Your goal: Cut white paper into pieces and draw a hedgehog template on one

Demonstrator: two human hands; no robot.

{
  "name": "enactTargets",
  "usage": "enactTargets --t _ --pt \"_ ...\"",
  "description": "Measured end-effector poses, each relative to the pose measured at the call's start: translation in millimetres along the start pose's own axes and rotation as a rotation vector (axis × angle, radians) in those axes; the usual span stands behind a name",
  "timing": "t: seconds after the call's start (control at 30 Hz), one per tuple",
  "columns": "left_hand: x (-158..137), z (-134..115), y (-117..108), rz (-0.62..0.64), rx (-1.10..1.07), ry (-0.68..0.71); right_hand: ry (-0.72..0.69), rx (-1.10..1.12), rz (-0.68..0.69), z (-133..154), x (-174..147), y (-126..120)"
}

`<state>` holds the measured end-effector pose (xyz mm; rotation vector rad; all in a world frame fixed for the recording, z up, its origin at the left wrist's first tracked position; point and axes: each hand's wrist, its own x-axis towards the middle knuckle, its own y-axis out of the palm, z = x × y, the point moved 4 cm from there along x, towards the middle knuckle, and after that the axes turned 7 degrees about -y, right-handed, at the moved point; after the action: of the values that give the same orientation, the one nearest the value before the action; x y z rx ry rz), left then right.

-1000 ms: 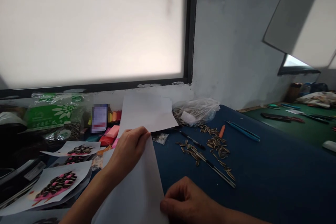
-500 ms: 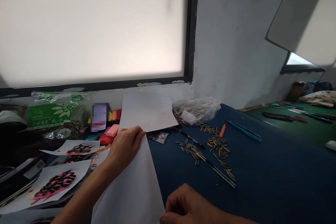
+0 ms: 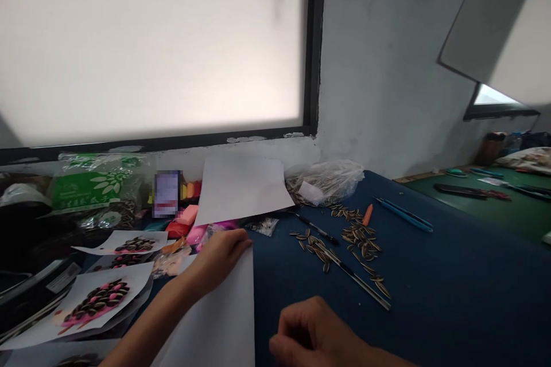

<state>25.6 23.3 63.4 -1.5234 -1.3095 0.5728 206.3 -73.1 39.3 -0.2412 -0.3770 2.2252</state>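
Observation:
My left hand (image 3: 226,255) is closed on the top right corner of a white sheet of paper (image 3: 228,309) lying toward me on the blue table. To the right of that sheet is my right hand (image 3: 307,330), its fingers curled in and the thumb against them. It stands apart from the sheet's edge, and nothing shows in its grip. Beyond my left hand lies a stack of white paper (image 3: 245,186). Sunflower seeds (image 3: 361,241) are scattered to the right, with a pen (image 3: 316,228) and a clear-barrelled pen (image 3: 357,284) among them.
Printed pictures of seed craft (image 3: 99,304) overlap at the left. Behind them are a green seed bag (image 3: 86,186) and red and pink clay packs (image 3: 185,218). A plastic bag of seeds (image 3: 331,178), an orange stick (image 3: 367,215) and blue tweezers (image 3: 404,215) lie right.
My left hand has drawn the sheet nearer to me and a little right, away from the stack, uncovering pink packs. The right hand has come apart from the sheet's edge.

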Motion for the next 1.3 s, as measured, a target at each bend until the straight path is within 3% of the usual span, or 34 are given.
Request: enactTargets --t 0.07,0.27,0.43,0.57,0.67,0.73,0.8,0.9,1.13,1.3 --pt "-2.9 -8.1 7.1 0.013 0.001 0.04 -0.06 -0.071 -0.058 3.0 -1.1 -6.8" --pt "-9.7 -13.9 -1.9 -0.075 0.07 0.062 -0.466 -0.504 -0.231 1.1 0.1 -15.1" --pt "-38.1 -10.6 17.2 -0.017 0.14 0.058 -0.521 -0.625 -0.208 0.7 0.8 -13.5" --pt "-62.1 -13.4 44.3 0.084 0.182 0.114 -0.37 -0.779 -0.067 -3.4 4.0 -8.9" --pt "-67.1 -14.1 50.4 0.199 0.23 0.119 -0.244 -0.911 -0.058 6.5 7.1 -17.2" --pt "-65.9 -15.4 45.6 0.242 0.23 0.098 -0.113 -1.052 -0.06 19.6 8.3 -31.7" --pt "-64.2 -19.7 37.3 0.25 0.219 0.071 0.154 -1.23 -0.063 30.1 5.6 -54.2" --pt "-64.7 -31.6 28.6 0.272 0.188 0.02 0.328 -1.278 -0.084 42.0 -3.0 -83.2" --pt "-73.0 -49.6 36.7 0.382 0.171 -0.01 0.438 -1.227 0.05 30.6 -12.5 -98.5" --pt "-75.5 -43.8 20.6 0.434 0.117 0.074 0.456 -1.204 0.052 28.0 -9.7 -102.8"
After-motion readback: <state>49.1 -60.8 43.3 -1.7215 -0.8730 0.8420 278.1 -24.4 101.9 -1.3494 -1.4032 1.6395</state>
